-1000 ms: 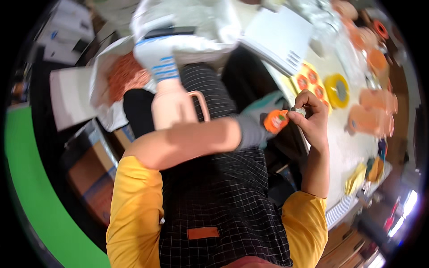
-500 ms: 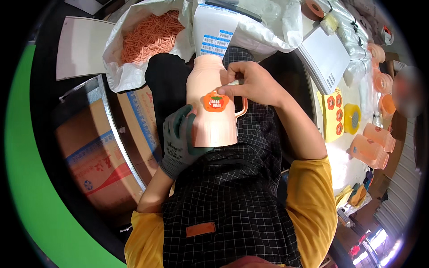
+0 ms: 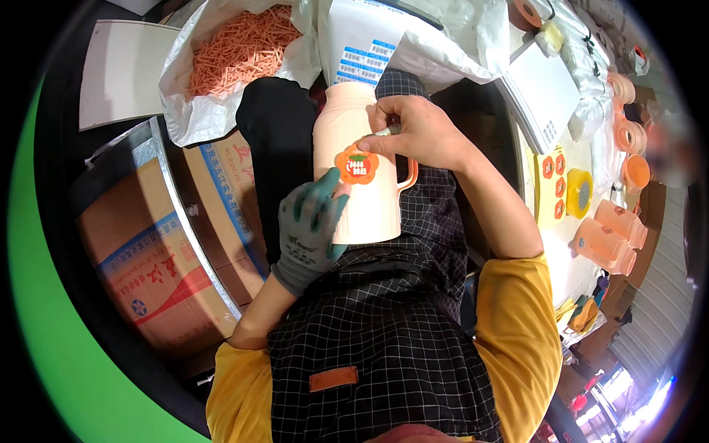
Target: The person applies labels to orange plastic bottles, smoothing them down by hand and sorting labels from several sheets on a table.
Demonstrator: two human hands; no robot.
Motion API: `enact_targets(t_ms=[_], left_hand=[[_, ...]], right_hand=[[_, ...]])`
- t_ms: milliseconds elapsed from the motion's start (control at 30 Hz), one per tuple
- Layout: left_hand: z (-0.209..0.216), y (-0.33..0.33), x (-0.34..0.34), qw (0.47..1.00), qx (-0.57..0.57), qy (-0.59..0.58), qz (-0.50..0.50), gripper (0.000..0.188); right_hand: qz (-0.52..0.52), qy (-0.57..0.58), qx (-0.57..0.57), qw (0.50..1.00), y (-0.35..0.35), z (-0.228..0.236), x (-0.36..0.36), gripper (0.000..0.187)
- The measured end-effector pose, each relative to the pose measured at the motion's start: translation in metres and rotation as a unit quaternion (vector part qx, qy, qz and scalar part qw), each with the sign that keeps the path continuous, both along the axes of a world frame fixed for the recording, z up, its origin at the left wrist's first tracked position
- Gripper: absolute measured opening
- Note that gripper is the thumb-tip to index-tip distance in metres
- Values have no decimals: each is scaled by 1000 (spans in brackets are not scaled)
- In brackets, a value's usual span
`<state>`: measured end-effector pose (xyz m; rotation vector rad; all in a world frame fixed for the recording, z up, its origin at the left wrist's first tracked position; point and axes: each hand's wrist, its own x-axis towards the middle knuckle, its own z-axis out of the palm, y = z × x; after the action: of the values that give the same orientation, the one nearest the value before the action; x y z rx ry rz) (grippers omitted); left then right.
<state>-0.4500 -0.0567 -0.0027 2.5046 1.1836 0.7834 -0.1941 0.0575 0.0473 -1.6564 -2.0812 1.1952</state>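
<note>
A pale pink thermos jug [image 3: 363, 214] with a handle on its right stands tilted over my lap. An orange flower-shaped sticker [image 3: 356, 165] sits on its front. My left hand [image 3: 306, 225], in a grey and green glove, is closed against the jug's lower left side, its fingertips at the sticker's lower left edge. My bare right hand [image 3: 421, 133] is pinched at the jug's upper right. Its thumb touches the sticker's upper right edge; a small whitish bit shows between thumb and forefinger, too small to make out.
A white sack [image 3: 185, 122] of pink strips stands at the far left, above cardboard boxes [image 3: 159, 273]. A label sheet [image 3: 362, 44] lies beyond the jug. On the right table are a yellow sticker sheet [image 3: 550, 184], a tape roll [image 3: 580, 193] and several pink jug parts [image 3: 605, 244].
The jug has shifted slightly right. My left hand has moved up and right along it, bringing its fingertips to the sticker's edge. My right hand stays pinched at the sticker.
</note>
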Motion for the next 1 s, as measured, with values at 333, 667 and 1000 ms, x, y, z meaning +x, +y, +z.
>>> enact_targets(t_ms=[333,667,1000], left_hand=[[5,-7,5,994,-51,94,-2,58],[-10,-19,8,972,-154,-135,113,53],[-23,-26,3,968,-164,-159,107,53]], right_hand=[[-92,-22,297,950,-25,-23,-4,59],[-225,220,217,924,-169,-40,11,70],[-92,94,251,959,-161,-27,-17,82]])
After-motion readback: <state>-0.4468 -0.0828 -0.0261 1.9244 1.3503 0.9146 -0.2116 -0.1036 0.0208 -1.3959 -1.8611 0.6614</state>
